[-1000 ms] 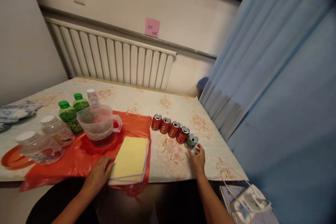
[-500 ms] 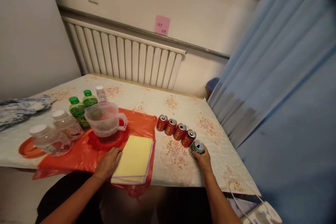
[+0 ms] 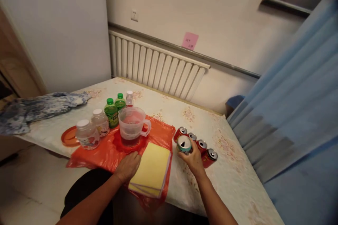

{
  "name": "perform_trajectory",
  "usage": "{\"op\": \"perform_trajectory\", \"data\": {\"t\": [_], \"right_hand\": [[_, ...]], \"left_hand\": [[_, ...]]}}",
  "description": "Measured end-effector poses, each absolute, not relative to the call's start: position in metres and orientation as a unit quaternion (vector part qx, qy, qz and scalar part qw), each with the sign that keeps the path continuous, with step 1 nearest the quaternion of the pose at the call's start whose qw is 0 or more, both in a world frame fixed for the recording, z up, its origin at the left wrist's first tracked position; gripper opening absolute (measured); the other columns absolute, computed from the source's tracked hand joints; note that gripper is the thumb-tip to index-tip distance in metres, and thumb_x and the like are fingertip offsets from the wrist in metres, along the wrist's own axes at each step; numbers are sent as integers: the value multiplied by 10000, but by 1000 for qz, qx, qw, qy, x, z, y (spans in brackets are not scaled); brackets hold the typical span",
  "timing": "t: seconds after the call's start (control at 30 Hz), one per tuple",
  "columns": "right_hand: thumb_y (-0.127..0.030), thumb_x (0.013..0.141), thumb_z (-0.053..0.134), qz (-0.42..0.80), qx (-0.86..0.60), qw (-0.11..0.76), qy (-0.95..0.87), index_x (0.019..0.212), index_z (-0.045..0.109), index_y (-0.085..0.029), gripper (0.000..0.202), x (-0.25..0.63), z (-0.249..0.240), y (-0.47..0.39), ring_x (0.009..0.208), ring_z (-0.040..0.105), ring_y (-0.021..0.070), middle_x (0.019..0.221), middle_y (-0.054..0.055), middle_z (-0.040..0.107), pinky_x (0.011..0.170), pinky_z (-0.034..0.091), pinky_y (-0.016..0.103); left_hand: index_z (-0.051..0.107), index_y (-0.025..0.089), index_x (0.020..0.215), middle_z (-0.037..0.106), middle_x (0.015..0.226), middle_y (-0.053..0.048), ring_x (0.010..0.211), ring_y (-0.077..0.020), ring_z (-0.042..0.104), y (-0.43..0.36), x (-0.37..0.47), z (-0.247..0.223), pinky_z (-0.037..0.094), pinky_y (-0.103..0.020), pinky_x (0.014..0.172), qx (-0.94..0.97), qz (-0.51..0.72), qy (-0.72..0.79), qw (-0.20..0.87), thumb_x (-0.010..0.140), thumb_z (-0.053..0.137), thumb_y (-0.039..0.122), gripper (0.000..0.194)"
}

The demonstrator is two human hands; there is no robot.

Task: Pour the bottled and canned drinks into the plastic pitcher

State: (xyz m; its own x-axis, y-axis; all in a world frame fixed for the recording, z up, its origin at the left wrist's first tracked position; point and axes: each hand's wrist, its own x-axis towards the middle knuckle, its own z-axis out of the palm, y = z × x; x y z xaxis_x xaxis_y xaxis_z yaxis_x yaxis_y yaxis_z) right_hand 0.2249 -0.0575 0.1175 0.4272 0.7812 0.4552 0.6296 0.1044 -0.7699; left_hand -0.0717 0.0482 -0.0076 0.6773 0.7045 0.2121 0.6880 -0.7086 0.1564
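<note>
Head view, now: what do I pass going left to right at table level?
Patterned cloth → orange lid → front jar → rear jar → nearer green bottle → pitcher → yellow stack → can in the right hand → rightmost red can → blue curtain.

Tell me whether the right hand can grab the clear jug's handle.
Probably not: the right hand is wrapped around a teal-banded can. The way itself looks free; the handle of the clear jug points toward that side, and nothing tall stands between.
</note>
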Motion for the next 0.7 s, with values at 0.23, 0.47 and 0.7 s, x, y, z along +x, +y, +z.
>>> {"op": "perform_trajectory", "data": {"t": [0.23,0.47,0.7], "right_hand": [[-174,653,728,-21,-554,466,-690,1242,549,-182,616,172,179,45,1127,574,283,1191,117,617,1009,466,451],[-177,742,697,-114,-481,364,-789,1326,492,-162,619,131,205,101,1145,517,294,1235,151,573,993,454,461],[-168,826,633,-246,-456,229,-824,1365,496,-149,556,110,219,126,1146,469,308,1230,158,574,939,426,446]], "left_hand": [[637,180,916,616,921,-70,879,-218,543,44,-73,-8,428,-363,822,913,131,386,19,970,376,196,267],[620,179,955,616,956,-77,900,-226,541,42,-73,-13,431,-385,831,909,133,394,22,966,401,208,222],[620,178,962,624,960,-74,886,-219,550,42,-73,-13,438,-377,818,907,134,397,36,959,415,209,207]]}}
